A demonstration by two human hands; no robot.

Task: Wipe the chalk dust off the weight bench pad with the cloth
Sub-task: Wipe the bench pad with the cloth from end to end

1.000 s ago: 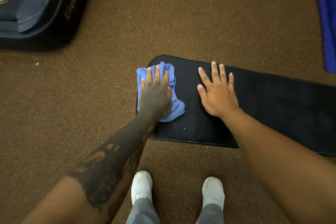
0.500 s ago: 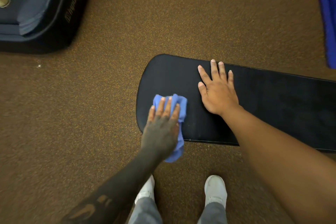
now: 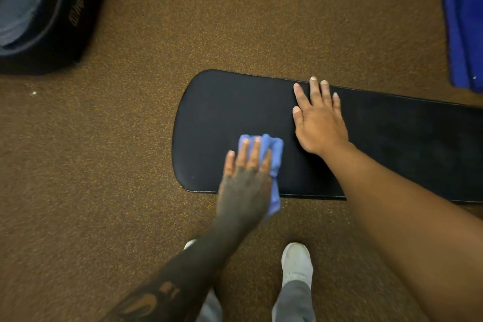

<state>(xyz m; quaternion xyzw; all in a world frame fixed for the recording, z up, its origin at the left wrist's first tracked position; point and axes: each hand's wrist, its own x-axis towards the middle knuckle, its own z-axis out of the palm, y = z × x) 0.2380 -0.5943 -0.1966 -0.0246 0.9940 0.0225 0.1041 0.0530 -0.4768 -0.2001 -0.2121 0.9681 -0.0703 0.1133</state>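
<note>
Now the cloth [image 3: 275, 154] is pulled nearward, pressed under the flat left grip [image 3: 245, 180]. Beyond it, the surface [image 3: 222, 112] is cleaned.

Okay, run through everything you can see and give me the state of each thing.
Cloth, bunched, pressed on the pad's near edge, partly overhanging.
Pad, flat, dark, one faint pale speck near its corner.
Left hand, flat, fingers straight on the cloth.
Right hand, flat on the pad, fingers spread.
Bag, on the floor, cut off.
Towel, on the floor, cut off.
</note>
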